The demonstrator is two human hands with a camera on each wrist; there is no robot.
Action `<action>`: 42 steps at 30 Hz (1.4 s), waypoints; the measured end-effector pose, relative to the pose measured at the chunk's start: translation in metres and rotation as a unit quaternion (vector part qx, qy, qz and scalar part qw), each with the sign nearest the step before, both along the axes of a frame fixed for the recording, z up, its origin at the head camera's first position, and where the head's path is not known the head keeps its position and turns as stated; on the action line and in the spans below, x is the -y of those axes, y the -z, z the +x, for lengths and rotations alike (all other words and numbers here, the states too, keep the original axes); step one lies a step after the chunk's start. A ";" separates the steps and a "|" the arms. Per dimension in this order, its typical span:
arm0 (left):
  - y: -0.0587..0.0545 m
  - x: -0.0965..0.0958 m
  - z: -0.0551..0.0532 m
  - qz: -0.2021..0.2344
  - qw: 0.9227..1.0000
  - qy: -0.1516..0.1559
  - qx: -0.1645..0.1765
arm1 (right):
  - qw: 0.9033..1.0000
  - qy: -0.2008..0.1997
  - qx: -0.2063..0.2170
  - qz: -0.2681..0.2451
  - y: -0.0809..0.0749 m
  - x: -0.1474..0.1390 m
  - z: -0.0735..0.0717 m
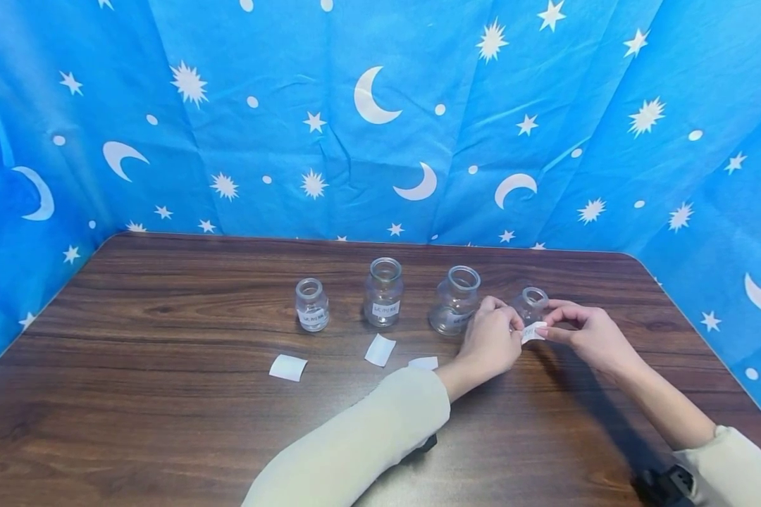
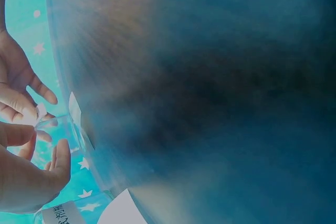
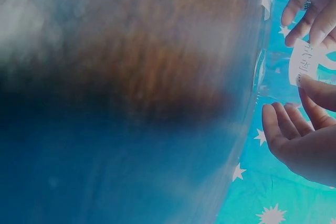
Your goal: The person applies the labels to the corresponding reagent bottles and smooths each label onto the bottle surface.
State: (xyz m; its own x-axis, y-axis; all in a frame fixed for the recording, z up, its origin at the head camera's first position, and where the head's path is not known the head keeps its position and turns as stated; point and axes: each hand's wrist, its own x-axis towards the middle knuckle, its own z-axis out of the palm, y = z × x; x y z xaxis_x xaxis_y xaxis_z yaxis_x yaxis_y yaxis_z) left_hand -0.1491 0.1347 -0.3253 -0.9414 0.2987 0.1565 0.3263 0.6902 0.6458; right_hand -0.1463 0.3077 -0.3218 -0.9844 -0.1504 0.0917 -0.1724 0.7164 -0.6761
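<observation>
A small white label [image 1: 533, 332] with handwriting is pinched at one end by my right hand [image 1: 599, 339], between thumb and forefinger. At its other end, my left hand [image 1: 491, 334] pinches it too, as the right wrist view shows. The label [image 3: 303, 65] is slightly curved between the fingertips. Just behind it stands a small clear glass jar [image 1: 534, 298], partly covered by the hands. Whether the label touches the glass, I cannot tell. Left of my left hand is a wider glass jar [image 1: 447, 310] with a written label, partly hidden by that hand.
Two more labelled glass jars, one tall [image 1: 385, 290] and one small [image 1: 311, 304], stand further left. In front lie pieces of white paper: one at left [image 1: 288, 367], one in the middle [image 1: 380, 350], another [image 1: 423, 362] beside my left sleeve. A blue patterned cloth [image 1: 380, 141] hangs behind the wooden table [image 1: 165, 422].
</observation>
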 end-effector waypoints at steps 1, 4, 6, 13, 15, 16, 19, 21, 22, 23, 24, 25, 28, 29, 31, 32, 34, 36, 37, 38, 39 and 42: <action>0.000 0.000 0.000 -0.003 1.000 0.001 -0.001 | 1.000 0.000 0.000 0.002 0.000 0.000 0.000; 0.000 0.000 0.000 -0.006 1.000 0.003 -0.003 | 1.000 0.002 -0.004 0.004 0.001 -0.001 -0.001; 0.000 0.000 -0.001 -0.008 1.000 0.006 -0.004 | 1.000 0.003 -0.006 0.005 0.001 -0.001 -0.001; 0.000 0.001 -0.002 -0.013 1.000 0.009 -0.002 | 1.000 0.006 -0.004 0.000 0.001 -0.001 0.000; 0.000 0.000 -0.003 -0.017 1.000 0.008 -0.004 | 1.000 0.009 -0.001 -0.002 0.001 -0.001 0.000; 0.000 0.000 -0.004 -0.019 1.000 0.007 -0.005 | 1.000 0.010 0.001 -0.003 0.001 -0.001 0.000; 0.000 0.000 -0.004 -0.025 1.000 0.005 -0.006 | 1.000 0.014 0.004 -0.004 0.001 0.000 0.001; 0.000 0.000 -0.004 -0.027 1.000 0.005 -0.007 | 1.000 0.014 0.002 -0.001 0.001 -0.001 0.001; 0.000 0.000 -0.004 -0.027 1.000 0.005 -0.007 | 1.000 0.014 0.001 0.002 0.001 -0.001 0.002; 0.000 0.000 -0.004 -0.028 1.000 0.006 -0.008 | 1.000 0.015 -0.001 0.004 0.001 -0.002 0.002; 0.001 0.000 -0.004 -0.028 1.000 0.007 -0.009 | 1.000 0.014 -0.003 0.005 0.001 -0.002 0.003; 0.001 0.000 -0.004 -0.028 1.000 0.008 -0.010 | 1.000 0.013 -0.005 0.007 0.000 -0.003 0.003; 0.001 0.000 -0.003 -0.031 0.999 0.010 -0.020 | 1.000 0.006 -0.011 0.004 0.001 -0.004 0.004; 0.001 0.001 -0.003 -0.032 0.999 0.010 -0.024 | 1.000 0.002 -0.012 0.000 0.001 -0.005 0.004; 0.001 0.001 -0.004 -0.032 0.999 0.011 -0.031 | 1.000 -0.006 -0.012 -0.005 0.002 -0.006 0.004; 0.002 0.002 -0.004 -0.031 0.999 0.012 -0.033 | 1.000 -0.011 -0.013 -0.009 0.003 -0.007 0.004; 0.002 0.002 -0.005 -0.024 0.999 0.012 -0.036 | 1.000 -0.021 -0.014 -0.019 0.004 -0.009 0.003; 0.002 0.002 -0.006 -0.013 0.999 0.012 -0.032 | 0.999 -0.035 -0.017 -0.035 0.006 -0.011 0.001; 0.002 0.002 -0.006 -0.008 1.000 0.012 -0.028 | 0.998 -0.044 -0.019 -0.046 0.006 -0.012 0.000; 0.002 0.002 -0.007 -0.005 1.000 0.011 -0.025 | 0.997 -0.054 -0.020 -0.056 0.007 -0.013 0.000; 0.003 0.002 -0.007 -0.004 1.000 0.011 -0.022 | 0.996 -0.061 -0.020 -0.066 0.007 -0.014 -0.001; 0.003 0.002 -0.009 -0.011 1.000 0.018 -0.013 | 0.993 -0.080 -0.015 -0.083 0.008 -0.018 -0.003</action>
